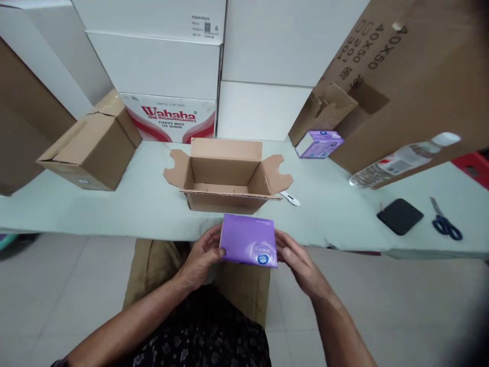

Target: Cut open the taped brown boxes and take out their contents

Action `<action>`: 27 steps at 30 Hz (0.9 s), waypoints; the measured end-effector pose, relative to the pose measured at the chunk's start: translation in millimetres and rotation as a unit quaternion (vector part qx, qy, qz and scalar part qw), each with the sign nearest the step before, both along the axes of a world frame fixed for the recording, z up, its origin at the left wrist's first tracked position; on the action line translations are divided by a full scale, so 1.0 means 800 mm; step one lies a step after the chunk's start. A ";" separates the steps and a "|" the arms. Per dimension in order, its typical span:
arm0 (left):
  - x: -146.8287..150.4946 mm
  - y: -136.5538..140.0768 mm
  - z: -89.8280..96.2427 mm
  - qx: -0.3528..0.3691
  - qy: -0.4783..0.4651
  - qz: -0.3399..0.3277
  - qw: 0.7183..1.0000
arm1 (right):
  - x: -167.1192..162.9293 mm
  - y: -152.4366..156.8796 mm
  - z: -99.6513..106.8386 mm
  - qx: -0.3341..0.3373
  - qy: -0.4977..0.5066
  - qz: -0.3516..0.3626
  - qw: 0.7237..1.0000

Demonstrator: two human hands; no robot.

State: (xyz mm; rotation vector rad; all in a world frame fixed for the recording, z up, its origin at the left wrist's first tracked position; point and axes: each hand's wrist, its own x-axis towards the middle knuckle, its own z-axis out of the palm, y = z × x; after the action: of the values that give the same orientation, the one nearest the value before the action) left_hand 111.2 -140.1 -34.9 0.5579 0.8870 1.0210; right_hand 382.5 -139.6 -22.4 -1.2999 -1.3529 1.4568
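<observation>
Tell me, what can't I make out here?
All in the head view:
Left hand: some fingertips, hidden behind the purple tissue pack.
White-handled tool: one end, hidden by the open cardboard box.
Red item: cut off by the right edge.
Upper white carton's fine print: too small.

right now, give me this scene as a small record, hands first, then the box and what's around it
left hand: gripping the left edge of the purple pack
right hand: at the pack's right edge; firmness of grip unclear
pack position: between the hands, near side of the open box
box state: flaps spread, on the table
left of box: brown carton
right of box: second purple pack, bottle, scissors
behind: Wahaha box
</observation>
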 end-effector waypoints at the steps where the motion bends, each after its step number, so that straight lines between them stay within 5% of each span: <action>1: 0.000 -0.001 0.002 0.002 0.002 0.002 1.000 | -0.007 -0.003 0.000 0.007 -0.003 -0.009 1.000; 6: -0.024 -0.010 0.011 0.020 0.002 0.008 1.000 | -0.010 0.011 0.025 0.087 -0.104 -0.025 0.990; 10: -0.059 -0.017 0.016 0.003 0.016 0.038 0.999 | -0.011 0.037 0.061 0.241 -0.224 -0.094 0.940; 14: -0.085 -0.020 0.016 -0.006 0.040 0.069 0.997 | -0.027 0.066 0.093 0.324 -0.341 -0.042 0.881; 19: -0.099 -0.014 0.009 -0.007 0.053 0.091 0.994 | -0.032 0.110 0.117 0.279 -0.505 0.052 0.815; 24: -0.106 -0.010 0.004 -0.011 0.049 0.098 0.994 | -0.035 0.137 0.117 0.188 -0.473 0.125 0.852; 27: -0.110 -0.011 0.003 -0.019 0.059 0.105 0.993 | -0.043 0.136 0.106 0.200 -0.462 0.110 0.857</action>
State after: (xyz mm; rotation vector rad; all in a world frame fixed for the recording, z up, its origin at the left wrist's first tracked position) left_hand 23.4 -148.9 -32.5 0.5029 1.0850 1.1675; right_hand 348.1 -30.9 62.3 -1.6547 -2.3306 0.5527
